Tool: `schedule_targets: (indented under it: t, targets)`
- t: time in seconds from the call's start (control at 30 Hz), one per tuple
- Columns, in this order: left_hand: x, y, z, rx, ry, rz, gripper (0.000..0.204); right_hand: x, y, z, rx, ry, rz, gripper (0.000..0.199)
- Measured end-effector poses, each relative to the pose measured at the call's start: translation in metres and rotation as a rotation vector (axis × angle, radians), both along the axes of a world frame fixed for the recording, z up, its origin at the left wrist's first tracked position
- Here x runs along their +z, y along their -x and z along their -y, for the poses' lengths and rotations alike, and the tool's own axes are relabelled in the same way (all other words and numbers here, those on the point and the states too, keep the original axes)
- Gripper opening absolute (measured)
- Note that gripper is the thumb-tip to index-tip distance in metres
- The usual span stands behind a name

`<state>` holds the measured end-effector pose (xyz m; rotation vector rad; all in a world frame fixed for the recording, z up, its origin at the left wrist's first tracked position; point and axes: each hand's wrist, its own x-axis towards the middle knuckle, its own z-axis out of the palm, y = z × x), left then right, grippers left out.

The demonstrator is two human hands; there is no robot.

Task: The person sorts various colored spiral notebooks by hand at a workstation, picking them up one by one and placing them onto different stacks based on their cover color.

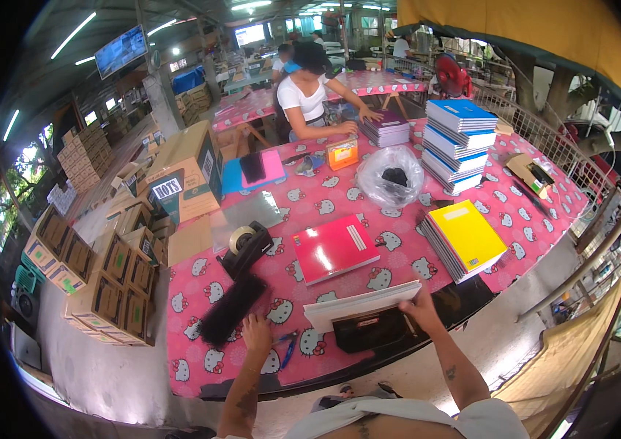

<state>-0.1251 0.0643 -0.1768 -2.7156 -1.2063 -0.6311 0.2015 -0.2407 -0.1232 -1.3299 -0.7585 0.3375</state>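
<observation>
The desk cover (402, 219) is pink, patterned with white cartoon cat faces and red bows, under a pinkish-red notebook (336, 250), a yellow-topped notebook stack (465, 233), a blue-and-white notebook stack (459, 143) and a purple notebook stack (387, 130). The lifted paper block (361, 304) shows white, the pouch (372, 329) black, the hand tool (290, 350) blue-handled. Black colours the tape dispenser (253, 254), beige its tape roll (240, 240), and orange the small box (342, 154).

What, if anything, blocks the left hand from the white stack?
Nothing visible on the direct line between the left hand and the white stack; blue pliers lie in that gap, toward the table's near edge.
</observation>
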Motion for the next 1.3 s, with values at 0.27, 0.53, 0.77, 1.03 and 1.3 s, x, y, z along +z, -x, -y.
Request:
schedule_targets:
  t: [0.27,0.53,0.77,1.03,1.3]
  targets:
    - [0.056,0.005,-0.004,-0.002,0.032,0.209,0.032,0.16,0.116,-0.059,0.063,0.239,1.222,0.052]
    - [0.139,-0.027,0.055,-0.281,0.148,0.639,0.044,0.101,0.102,-0.125,0.144,0.349,1.117,0.021]
    - [0.148,-0.022,0.084,-0.424,0.403,0.632,0.035,0.117,0.11,-0.131,0.116,0.286,1.046,0.015]
    - [0.137,-0.038,0.087,-0.358,0.282,0.715,0.02,0.121,0.112,-0.129,0.094,0.253,1.02,0.011]
    - [0.141,-0.046,0.084,-0.349,0.362,0.758,0.02,0.118,0.106,-0.124,0.127,0.261,1.032,0.013]
